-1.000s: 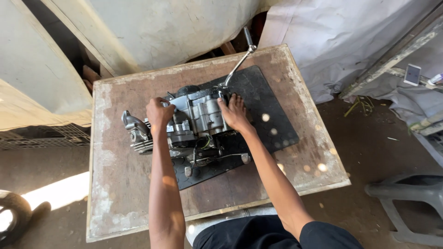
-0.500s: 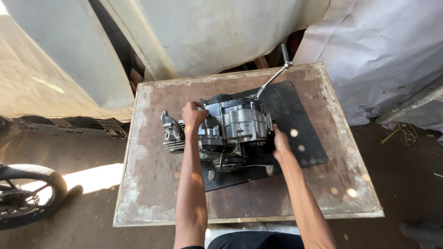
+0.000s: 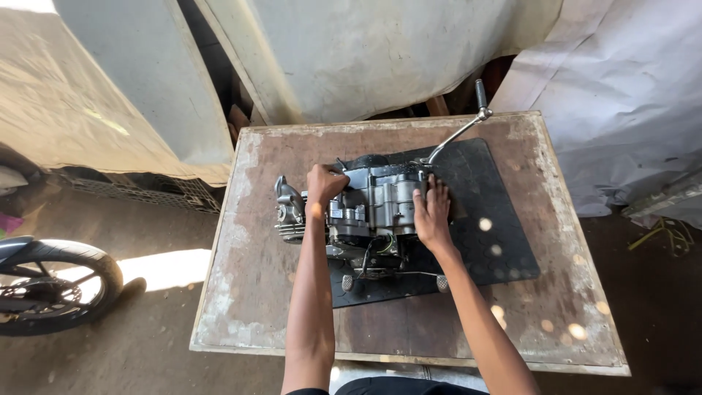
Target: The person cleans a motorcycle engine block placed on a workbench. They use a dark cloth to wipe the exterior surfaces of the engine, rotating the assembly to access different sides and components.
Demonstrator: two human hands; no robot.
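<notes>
Silver-grey engine (image 3: 373,201) on a black mat (image 3: 490,219) dappled with pale light spots; brown bench (image 3: 278,292) top, worn whitish at its edges; off-white sheets (image 3: 380,51) behind; black tyre (image 3: 73,256).

Motorcycle wheel (image 3: 51,289) cut off by left edge; engine (image 3: 365,208) partly hidden under hands.

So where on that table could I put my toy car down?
Bare wood lies along the table's left side beside the engine, along its near edge below the black mat, and on the right strip. The mat's right half is free too. The middle is crowded by the engine and both hands.
</notes>
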